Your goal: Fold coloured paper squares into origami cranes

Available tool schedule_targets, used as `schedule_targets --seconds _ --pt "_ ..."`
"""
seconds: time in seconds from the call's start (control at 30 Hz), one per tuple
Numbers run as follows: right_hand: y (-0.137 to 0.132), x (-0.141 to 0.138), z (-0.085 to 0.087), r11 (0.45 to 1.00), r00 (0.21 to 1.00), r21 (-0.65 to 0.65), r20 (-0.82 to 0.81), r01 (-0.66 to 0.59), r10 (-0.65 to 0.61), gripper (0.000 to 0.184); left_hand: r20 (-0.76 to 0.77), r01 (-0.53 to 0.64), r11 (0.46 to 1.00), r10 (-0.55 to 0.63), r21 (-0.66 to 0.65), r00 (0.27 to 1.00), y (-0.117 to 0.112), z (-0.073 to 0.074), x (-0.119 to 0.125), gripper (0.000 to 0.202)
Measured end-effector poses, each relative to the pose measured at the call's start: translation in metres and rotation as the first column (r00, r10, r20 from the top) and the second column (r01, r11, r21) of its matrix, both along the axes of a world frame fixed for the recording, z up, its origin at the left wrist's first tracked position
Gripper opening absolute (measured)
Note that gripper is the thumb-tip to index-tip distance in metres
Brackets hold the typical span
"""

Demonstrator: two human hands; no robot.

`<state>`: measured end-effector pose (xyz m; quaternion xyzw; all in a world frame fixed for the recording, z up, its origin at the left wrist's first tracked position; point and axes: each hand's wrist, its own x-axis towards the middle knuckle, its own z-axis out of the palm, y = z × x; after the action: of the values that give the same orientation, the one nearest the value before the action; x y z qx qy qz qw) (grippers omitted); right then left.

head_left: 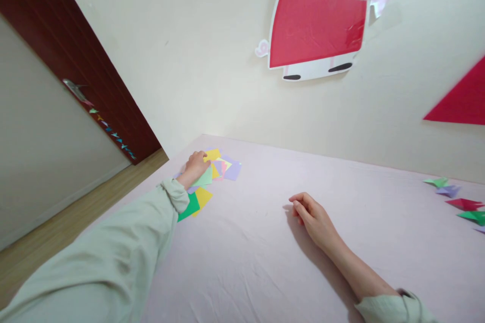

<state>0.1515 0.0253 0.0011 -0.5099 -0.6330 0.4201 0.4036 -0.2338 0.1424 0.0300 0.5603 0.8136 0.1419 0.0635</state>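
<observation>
My left hand (pixel 195 165) reaches over a loose pile of coloured paper squares at the far left of the covered table. Its thumb and fingers are apart and touch the pile beside a yellow paper square (pixel 213 154). A light green square (pixel 205 177) lies partly under the hand, with a purple square (pixel 233 170) to its right. Closer to me, a dark green square (pixel 190 207) overlaps another yellow one (pixel 203 198). Over the middle of the table my right hand (pixel 311 219) is loosely curled, thumb near forefinger, with nothing visible in it.
Several folded paper pieces, among them a red one (pixel 465 205) and a light green one (pixel 437 182), stand at the table's right edge. Behind the table (pixel 265 262) rises a wall with a red cartoon cutout (pixel 320 15). A string of small folded papers (pixel 108 129) hangs from the door handle (pixel 75 90).
</observation>
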Motion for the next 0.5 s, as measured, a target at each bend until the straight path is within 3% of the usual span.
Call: schedule_targets --seconds 0.23,0.5 --pt "0.001 0.0 0.003 1.0 0.999 0.002 0.033 -0.003 0.003 0.023 0.006 -0.15 0.978 0.152 -0.143 0.988 0.043 0.005 -0.028 0.055" --pt "0.002 0.0 0.002 1.0 0.999 -0.026 0.034 -0.011 0.011 0.025 -0.001 -0.197 0.959 0.201 -0.203 0.98 0.064 0.002 -0.033 0.055"
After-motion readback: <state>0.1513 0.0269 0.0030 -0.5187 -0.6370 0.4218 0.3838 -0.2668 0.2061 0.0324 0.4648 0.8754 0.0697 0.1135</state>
